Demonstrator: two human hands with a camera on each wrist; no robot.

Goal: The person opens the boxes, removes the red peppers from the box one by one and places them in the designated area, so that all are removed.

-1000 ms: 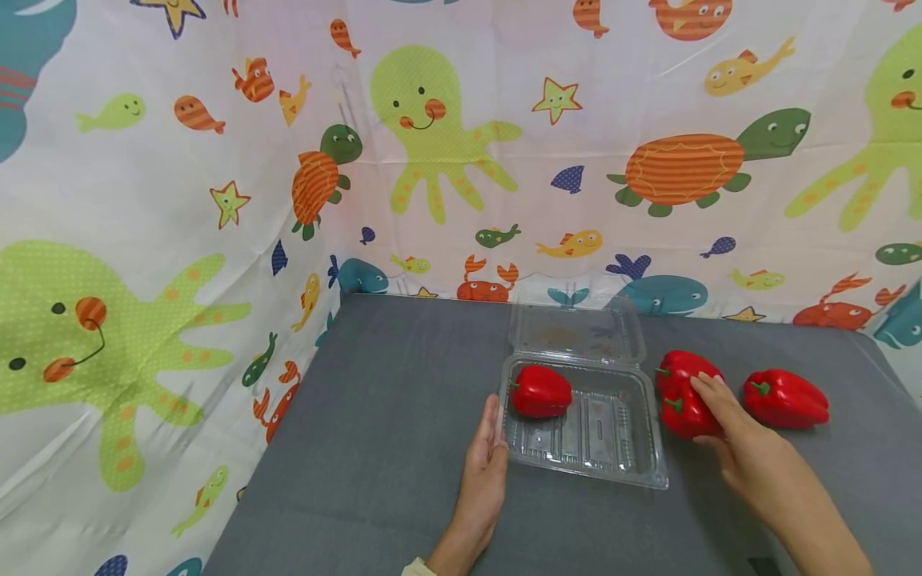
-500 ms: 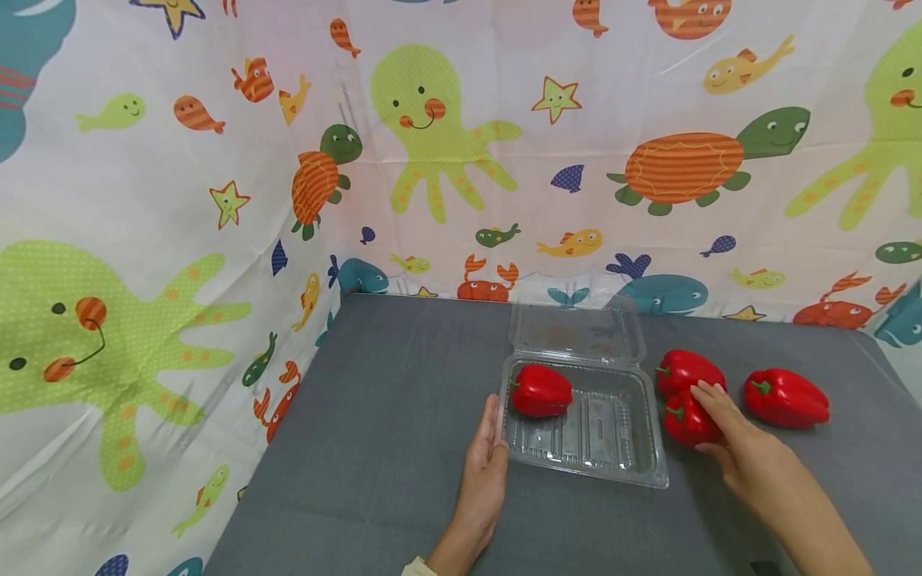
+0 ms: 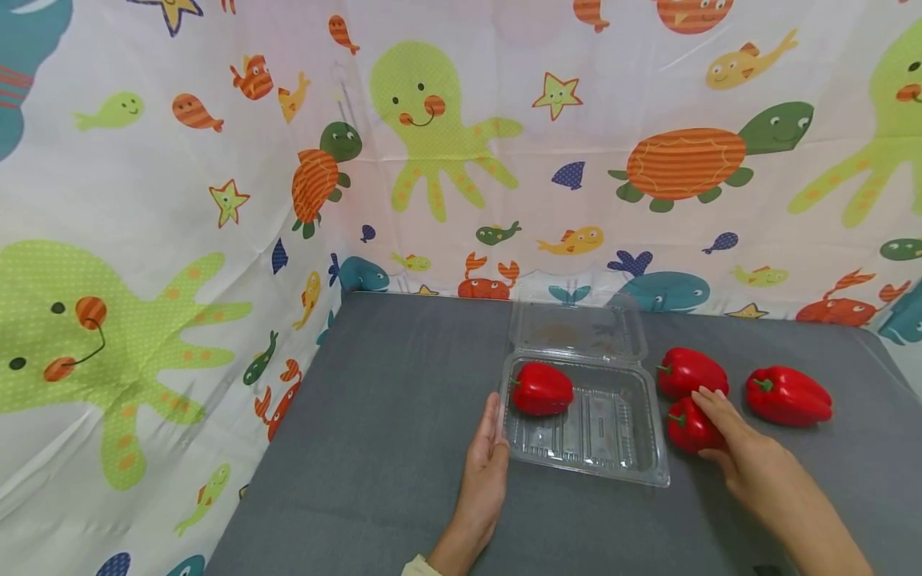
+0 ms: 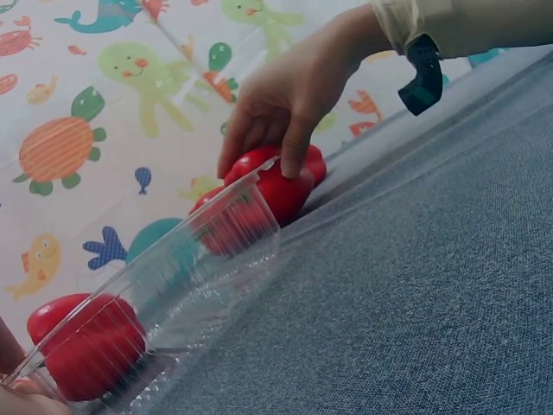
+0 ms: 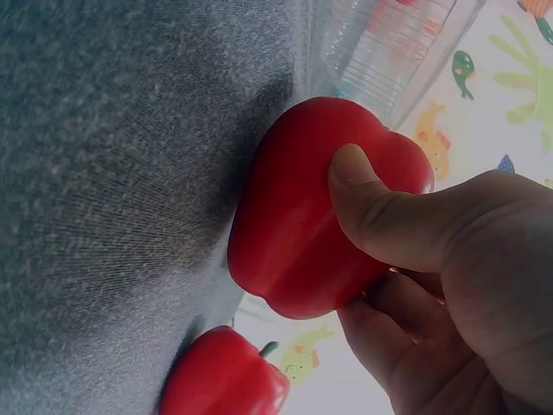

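Observation:
My right hand [image 3: 759, 468] holds a shiny red bell pepper [image 5: 298, 203] with a green stem, thumb on one side and fingers on the other. It is beside the right edge of a clear plastic clamshell box [image 3: 605, 464], low over the cloth. My left hand [image 3: 484, 472] rests along the box's left side, its fingers straight against the outer wall. Another red bell pepper [image 3: 542, 390] lies in the left part of the box. Just behind the held one is a red bell pepper [image 3: 693, 372], and one more red bell pepper [image 3: 788, 396] lies further right.
The box's clear lid [image 3: 576, 328] is folded back toward the rear curtain [image 3: 461, 200], which carries sea-animal prints. A grey cloth [image 3: 374, 448] covers the table. A small dark object [image 3: 767, 570] shows at the bottom edge near the right forearm.
The right hand has drawn its bell pepper slightly toward me, opening a small gap from the pepper behind. The left hand and the box have stayed in place.

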